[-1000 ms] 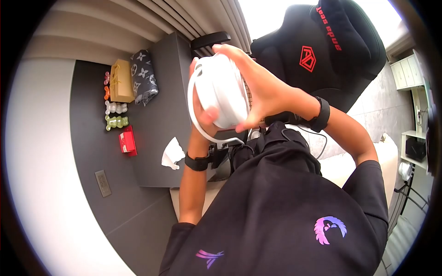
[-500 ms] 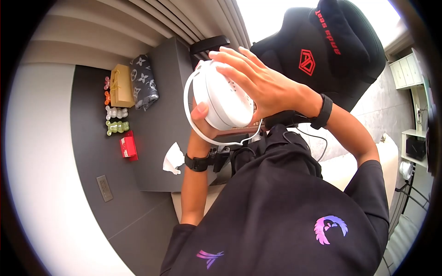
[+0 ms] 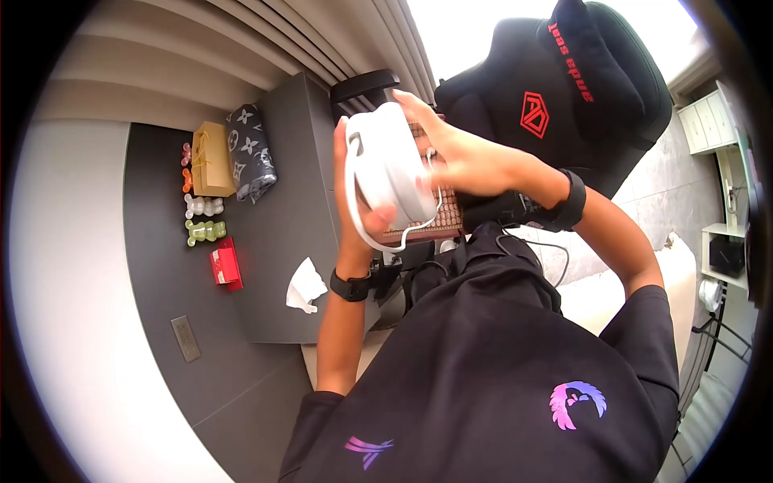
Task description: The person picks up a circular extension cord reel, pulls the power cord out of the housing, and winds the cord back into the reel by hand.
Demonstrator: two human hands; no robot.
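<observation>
A white rounded device (image 3: 382,153) with a thin white cord (image 3: 351,197) looped about it is held up between my hands in the head view. Its exact kind I cannot make out. My left hand (image 3: 354,205) grips the device from the left side, thumb across its lower edge and fingers behind it. On the right side, my right hand (image 3: 475,161) holds it, fingers curled against the body and somewhat blurred. A small white piece of the cord shows near the right fingers. Beneath the device lies a brown beaded mat (image 3: 451,216).
Behind my hands stands a black gaming chair (image 3: 555,88). At left, a dark grey cabinet (image 3: 274,161) bears a crumpled white tissue (image 3: 306,286), a red box (image 3: 227,264), a patterned rolled cloth (image 3: 251,153), a tan paper bag (image 3: 212,161) and several bear figures (image 3: 205,232).
The device has turned so its perforated face no longer shows. My right hand has moved from over its top down to its right side. More of the brown mat shows.
</observation>
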